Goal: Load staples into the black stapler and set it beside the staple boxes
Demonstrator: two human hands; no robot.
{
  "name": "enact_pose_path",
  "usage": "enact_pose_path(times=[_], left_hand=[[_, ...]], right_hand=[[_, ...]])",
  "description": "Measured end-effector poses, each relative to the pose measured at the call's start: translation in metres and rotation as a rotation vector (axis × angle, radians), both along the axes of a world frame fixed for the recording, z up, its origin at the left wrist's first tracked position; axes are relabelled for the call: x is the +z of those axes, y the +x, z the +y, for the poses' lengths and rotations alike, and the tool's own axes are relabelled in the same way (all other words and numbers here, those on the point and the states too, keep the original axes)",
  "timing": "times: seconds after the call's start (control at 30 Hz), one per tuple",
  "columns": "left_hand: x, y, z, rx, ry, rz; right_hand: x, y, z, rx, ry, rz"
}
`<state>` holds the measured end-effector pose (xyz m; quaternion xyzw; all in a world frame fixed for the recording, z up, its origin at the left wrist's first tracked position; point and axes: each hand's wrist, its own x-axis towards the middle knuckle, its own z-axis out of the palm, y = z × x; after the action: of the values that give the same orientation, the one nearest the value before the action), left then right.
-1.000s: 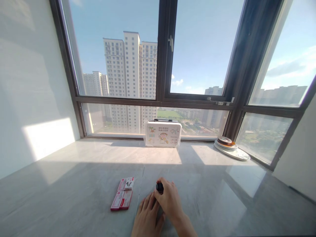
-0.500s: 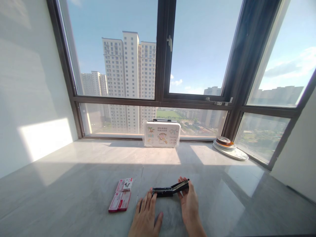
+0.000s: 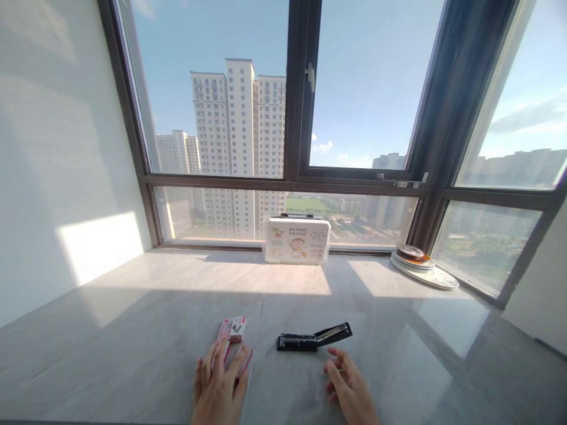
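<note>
black stapler [image 3: 310, 341], one, near right hand [image 3: 349, 382], four boxes [image 3: 238, 330] at left hand [image 3: 220, 381]

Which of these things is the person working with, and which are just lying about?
Seemingly in use:
- stapler, opened, near the right hand
- small boxes, partly under the left hand

Just lying about:
- white case, upright
- stacked plates

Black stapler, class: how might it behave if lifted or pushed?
The stapler looks rigid, but its bent middle suggests one half may swing when lifted. Its straight-sided body on the glossy counter would probably slide, not roll.
</note>
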<state>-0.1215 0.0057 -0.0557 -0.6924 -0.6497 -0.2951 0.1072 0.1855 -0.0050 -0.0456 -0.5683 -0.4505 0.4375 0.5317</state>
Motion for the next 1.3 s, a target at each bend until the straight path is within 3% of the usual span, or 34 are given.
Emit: enact_pose_path(times=[0.17,0.27,0.37,0.47,0.63,0.77,0.97,1.13,1.3], left_hand=[[0.026,0.038,-0.011,-0.532,-0.321,-0.115],[0.041,0.071,-0.012,-0.644,-0.422,-0.236],[0.044,0.088,-0.004,-0.637,-0.411,-0.298],[0.040,0.090,0.007,-0.619,-0.398,-0.354],[0.034,0.084,0.013,-0.623,-0.396,-0.455],[0.039,0.085,0.008,-0.630,-0.385,-0.452],[0.048,0.087,0.005,-0.610,-0.376,-0.398],[0.047,0.086,0.006,-0.617,-0.379,-0.391],[0.041,0.087,0.009,-0.609,-0.398,-0.370]], right_hand=[[0.019,-0.030,0.006,0.229,0.012,-0.487],[0.014,-0.033,0.017,0.317,-0.017,-0.532],[0.003,-0.018,0.028,0.305,-0.010,-0.530],[-0.004,0.005,0.033,0.258,-0.046,-0.573],[-0.005,0.028,0.033,0.236,-0.091,-0.619],[-0.001,0.034,0.031,0.230,-0.111,-0.661],[0.032,0.024,0.022,0.168,-0.043,-0.907],[0.071,-0.012,0.024,0.376,0.070,-1.128],[0.089,-0.034,0.041,0.560,0.102,-1.322]])
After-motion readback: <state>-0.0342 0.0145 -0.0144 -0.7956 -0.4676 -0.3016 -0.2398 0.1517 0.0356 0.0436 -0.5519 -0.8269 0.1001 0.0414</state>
